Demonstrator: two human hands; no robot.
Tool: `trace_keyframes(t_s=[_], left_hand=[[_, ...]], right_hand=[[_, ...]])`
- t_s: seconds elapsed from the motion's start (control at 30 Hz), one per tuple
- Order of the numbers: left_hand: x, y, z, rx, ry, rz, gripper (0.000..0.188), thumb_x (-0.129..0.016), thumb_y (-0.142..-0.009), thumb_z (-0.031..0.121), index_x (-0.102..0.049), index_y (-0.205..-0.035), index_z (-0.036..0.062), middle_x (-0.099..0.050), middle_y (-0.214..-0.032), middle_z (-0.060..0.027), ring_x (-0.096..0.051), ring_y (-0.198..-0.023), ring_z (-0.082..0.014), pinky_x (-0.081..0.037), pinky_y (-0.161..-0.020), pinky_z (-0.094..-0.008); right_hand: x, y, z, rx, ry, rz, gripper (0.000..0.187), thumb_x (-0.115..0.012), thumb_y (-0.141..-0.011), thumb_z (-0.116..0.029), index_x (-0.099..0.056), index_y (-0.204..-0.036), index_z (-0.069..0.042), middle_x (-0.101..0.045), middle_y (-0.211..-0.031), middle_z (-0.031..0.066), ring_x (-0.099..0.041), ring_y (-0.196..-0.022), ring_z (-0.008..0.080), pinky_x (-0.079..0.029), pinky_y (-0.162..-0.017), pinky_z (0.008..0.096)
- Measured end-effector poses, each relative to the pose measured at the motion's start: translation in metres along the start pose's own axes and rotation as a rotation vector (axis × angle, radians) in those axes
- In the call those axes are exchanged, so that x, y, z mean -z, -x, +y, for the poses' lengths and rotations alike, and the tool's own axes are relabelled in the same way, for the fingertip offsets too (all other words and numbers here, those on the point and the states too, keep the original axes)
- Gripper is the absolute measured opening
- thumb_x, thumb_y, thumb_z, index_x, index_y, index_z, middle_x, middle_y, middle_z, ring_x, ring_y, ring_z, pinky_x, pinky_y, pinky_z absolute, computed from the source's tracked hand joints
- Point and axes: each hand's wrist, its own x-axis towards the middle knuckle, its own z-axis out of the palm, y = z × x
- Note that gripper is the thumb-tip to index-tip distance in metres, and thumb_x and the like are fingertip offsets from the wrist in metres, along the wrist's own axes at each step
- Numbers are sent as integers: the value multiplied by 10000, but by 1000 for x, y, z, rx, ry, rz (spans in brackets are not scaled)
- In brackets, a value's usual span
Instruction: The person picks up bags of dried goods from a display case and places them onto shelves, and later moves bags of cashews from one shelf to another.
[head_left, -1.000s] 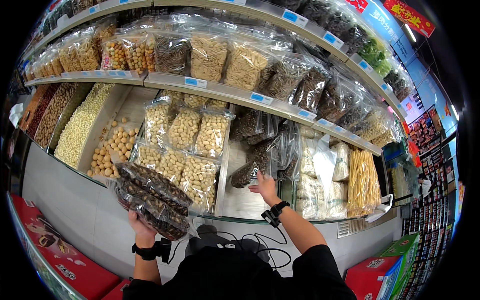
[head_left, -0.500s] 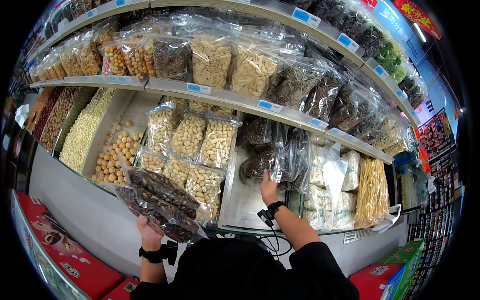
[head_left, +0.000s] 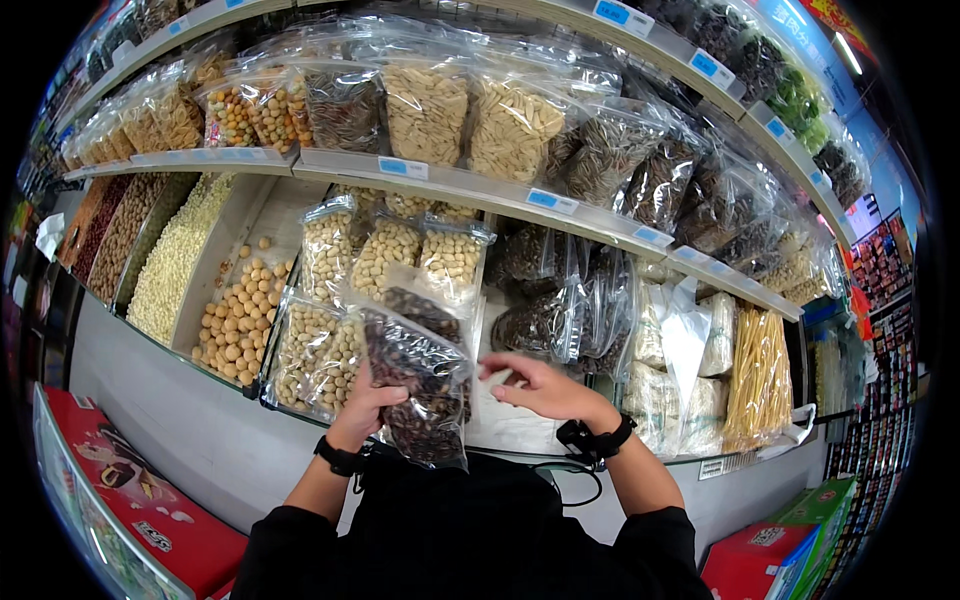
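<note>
Price tags [head_left: 403, 168], blue and white, along middle shelf edge [head_left: 480, 187] beyond both hands; three clear ones, print too small to read. White lettering on red box [head_left: 200, 535], low and left of left hand [head_left: 368, 408].

Hands: two. Left closed around dark-filled clear bags [head_left: 430, 420], thumb across front; at least two, one behind the other, roughly upright, just left of right hand [head_left: 535, 388]. Right open, fingers loosely curled, fingertips just beside held bags' right edge; cannot tell if touching. Black wrist straps [head_left: 340, 458]: two, one per wrist.

Peanut bags [head_left: 327, 250]: at least five, beyond left hand, partly blocked by held bags. Loose round tan balls [head_left: 240, 325] farther left, too many to count. Binned dark bags [head_left: 530, 325] beyond right hand, overlapping, count unclear. Right of right hand: white-wrapped bundles [head_left: 655, 400], then yellow sticks [head_left: 758, 380]. Shelf overhanging, hiding rear of bins.
</note>
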Motion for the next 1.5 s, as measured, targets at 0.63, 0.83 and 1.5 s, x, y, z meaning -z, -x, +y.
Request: trace_keyframes(t_s=[0.63, 0.83, 1.5], left_hand=[[19, 1, -7, 139, 257, 124, 362, -527, -910, 126, -482, -1228, -41, -616, -1133, -165, -639, -981, -254, -540, -848, -393], [33, 11, 14, 19, 331, 182, 366, -527, -905, 89, -445, -1241, -30, -610, -1129, -165, -641, -976, -261, -552, -827, -400], [25, 13, 30, 13, 263, 322, 377, -600, -864, 48, -439, -1199, -12, -609, -1095, -150, -647, -936, -256, -569, -780, -398]], right_hand=[[14, 3, -31, -141, -197, 621, 284, -624, -879, -157, -517, -1091, -1, -619, -840, 46, -556, -579, 73, -466, -447, 199], [11, -10, 71, -86, -353, 838, 429, -619, -865, -37, -394, -1228, -3, -566, -1086, 121, -614, -811, 165, -553, -590, 263], [19, -20, 102, -609, -278, 381, 521, -649, -866, -244, -431, -1282, -18, -622, -995, 114, -637, -862, 199, -558, -705, 321]])
